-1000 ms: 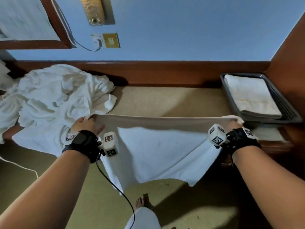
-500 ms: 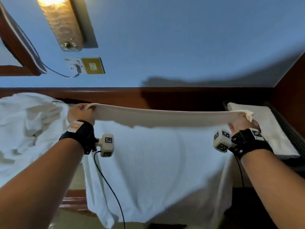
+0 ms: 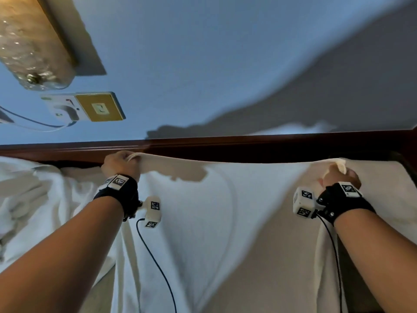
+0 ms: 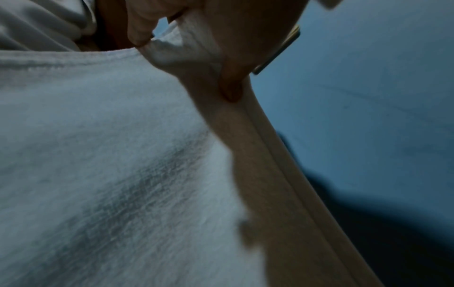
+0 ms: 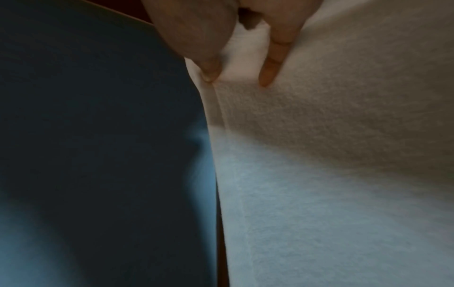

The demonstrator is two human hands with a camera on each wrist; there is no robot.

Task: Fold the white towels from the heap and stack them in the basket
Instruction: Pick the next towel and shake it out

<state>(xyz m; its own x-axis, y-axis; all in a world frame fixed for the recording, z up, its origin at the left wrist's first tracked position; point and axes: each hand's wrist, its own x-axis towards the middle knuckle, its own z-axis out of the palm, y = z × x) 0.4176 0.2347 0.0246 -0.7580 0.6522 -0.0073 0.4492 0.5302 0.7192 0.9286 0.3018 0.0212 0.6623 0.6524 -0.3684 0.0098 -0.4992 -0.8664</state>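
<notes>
Now the left hand (image 3: pixel 120 164) and right hand (image 3: pixel 338 177) pinch the nubbly white towel (image 3: pixel 225 211) taut, its top edge farther than before.

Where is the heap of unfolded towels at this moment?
In the head view the heap lies at the left edge, below the wooden rail and beside the left hand.

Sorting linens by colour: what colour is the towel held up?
White, plain; the towel shows best in the head view.

A white towel (image 3: pixel 203 222) hangs spread, top edge taut; the heap (image 3: pixel 33 211) lies left.
</notes>
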